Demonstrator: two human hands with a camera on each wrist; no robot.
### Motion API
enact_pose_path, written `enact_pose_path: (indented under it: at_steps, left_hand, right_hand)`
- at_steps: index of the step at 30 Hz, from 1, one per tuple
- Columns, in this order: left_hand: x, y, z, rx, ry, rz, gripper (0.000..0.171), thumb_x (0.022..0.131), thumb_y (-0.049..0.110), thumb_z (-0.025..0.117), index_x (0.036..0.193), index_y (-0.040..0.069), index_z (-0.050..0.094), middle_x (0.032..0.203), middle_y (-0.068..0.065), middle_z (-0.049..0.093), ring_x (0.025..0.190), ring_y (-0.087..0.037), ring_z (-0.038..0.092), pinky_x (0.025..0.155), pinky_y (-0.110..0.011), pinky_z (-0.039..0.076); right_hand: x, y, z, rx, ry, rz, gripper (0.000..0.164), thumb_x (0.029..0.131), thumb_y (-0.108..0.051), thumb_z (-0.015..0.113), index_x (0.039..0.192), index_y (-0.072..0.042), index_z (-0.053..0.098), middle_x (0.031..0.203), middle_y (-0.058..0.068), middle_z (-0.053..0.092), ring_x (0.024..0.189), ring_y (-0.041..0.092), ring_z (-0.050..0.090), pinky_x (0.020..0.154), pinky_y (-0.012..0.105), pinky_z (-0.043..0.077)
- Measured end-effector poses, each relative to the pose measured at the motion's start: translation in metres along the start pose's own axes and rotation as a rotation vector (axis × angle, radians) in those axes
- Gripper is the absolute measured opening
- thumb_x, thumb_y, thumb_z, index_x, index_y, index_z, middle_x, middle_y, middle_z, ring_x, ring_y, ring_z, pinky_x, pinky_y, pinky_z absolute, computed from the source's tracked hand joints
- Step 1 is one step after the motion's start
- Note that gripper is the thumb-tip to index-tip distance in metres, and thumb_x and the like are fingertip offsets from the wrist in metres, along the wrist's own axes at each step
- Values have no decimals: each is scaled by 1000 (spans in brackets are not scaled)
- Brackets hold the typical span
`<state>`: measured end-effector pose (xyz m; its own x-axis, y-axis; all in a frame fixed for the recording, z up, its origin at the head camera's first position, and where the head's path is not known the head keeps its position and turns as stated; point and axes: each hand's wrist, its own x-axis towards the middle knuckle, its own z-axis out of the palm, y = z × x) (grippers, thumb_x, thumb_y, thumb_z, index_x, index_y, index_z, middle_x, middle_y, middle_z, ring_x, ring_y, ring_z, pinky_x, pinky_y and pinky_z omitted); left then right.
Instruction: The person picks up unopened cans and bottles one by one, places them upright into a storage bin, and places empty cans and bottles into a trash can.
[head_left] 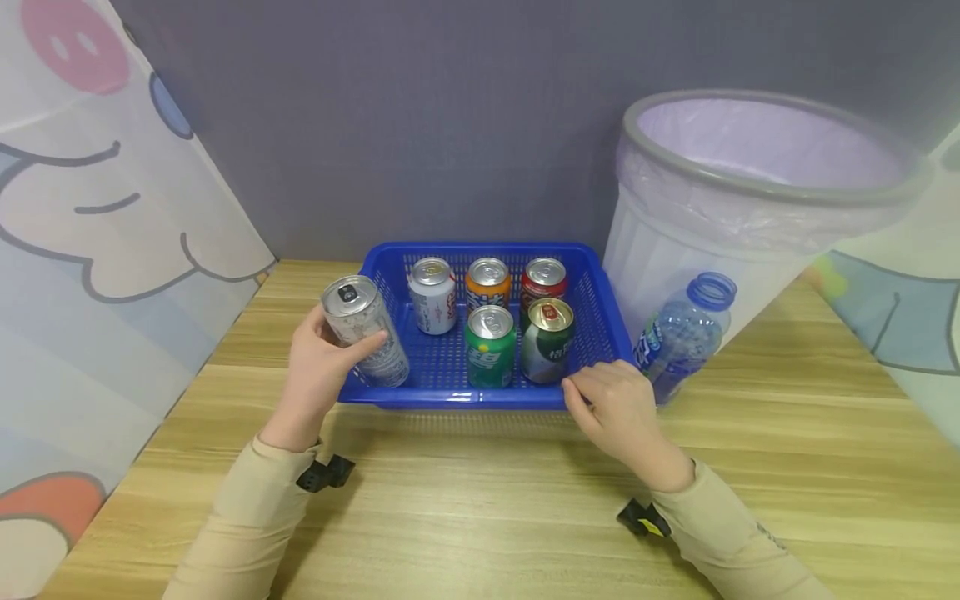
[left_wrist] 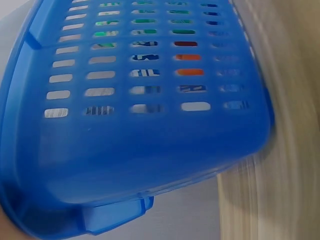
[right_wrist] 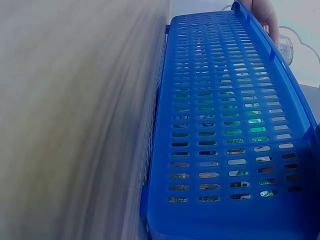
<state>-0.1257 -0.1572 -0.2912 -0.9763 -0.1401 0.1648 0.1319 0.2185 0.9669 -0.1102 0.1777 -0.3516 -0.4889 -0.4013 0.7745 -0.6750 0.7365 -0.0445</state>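
Note:
A tall silver can [head_left: 366, 329] leans in the left end of a blue plastic basket [head_left: 420, 397], and my left hand [head_left: 315, 362] grips it with thumb and fingers. My right hand [head_left: 618, 408] holds the basket's front right corner, fingers bent over the rim. Inside the basket stand a white can [head_left: 433, 298], an orange can [head_left: 488, 287], a red can [head_left: 544, 279], a green can [head_left: 491, 350] and a dark green can [head_left: 548, 343] with a gold top. Both wrist views mostly show the basket's slotted walls [left_wrist: 125, 155].
Right of the basket stands a clear plastic bottle [head_left: 686, 329] with a blue neck and no cap. Behind it is a large white bin [head_left: 637, 225] with a liner bag. A grey panel [head_left: 405, 125] rises behind the wooden table [head_left: 465, 508].

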Motion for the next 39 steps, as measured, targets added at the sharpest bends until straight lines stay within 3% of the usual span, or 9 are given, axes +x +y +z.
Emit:
enact_pose_path:
  at_steps: [3, 11, 19, 29, 39]
  left_hand:
    - [-1, -1, -1, 124, -41, 6, 63, 77, 15, 78, 133, 8, 49, 118, -5, 58, 102, -9, 57, 84, -17, 48]
    - [1, -2, 0, 237, -107, 34, 67, 74, 16, 80, 132, 5, 48, 120, -12, 59, 108, -21, 57, 88, -26, 48]
    - [9, 1, 7, 203, -139, 5, 71, 71, 14, 82, 133, 7, 48, 123, -12, 58, 114, -25, 56, 98, -41, 45]
    - [23, -2, 24, 148, -159, -32, 75, 70, 8, 82, 135, 3, 45, 126, -15, 57, 117, -26, 54, 101, -39, 43]
    - [23, 0, 27, 251, -234, 5, 75, 68, 5, 83, 134, 0, 45, 126, -17, 56, 117, -29, 54, 100, -41, 44]
  right_hand:
    - [1, 0, 0, 3, -4, 4, 47, 97, -29, 36, 53, -15, 47, 48, -4, 46, 43, 13, 42, 49, 32, 36]
    - [1, 0, 0, 3, 19, -11, 46, 96, -28, 38, 53, -15, 47, 48, -4, 48, 44, 13, 42, 49, 31, 36]
    - [3, 1, -2, -2, 31, -21, 47, 96, -28, 37, 52, -16, 44, 47, -4, 44, 42, 13, 40, 48, 32, 35]
    - [2, 0, 0, 1, 19, -20, 45, 95, -27, 38, 52, -15, 44, 47, -4, 42, 42, 14, 40, 47, 31, 34]
    - [3, 0, -1, 14, 3, -10, 43, 94, -25, 41, 52, -15, 45, 47, -4, 43, 43, 14, 40, 48, 32, 34]
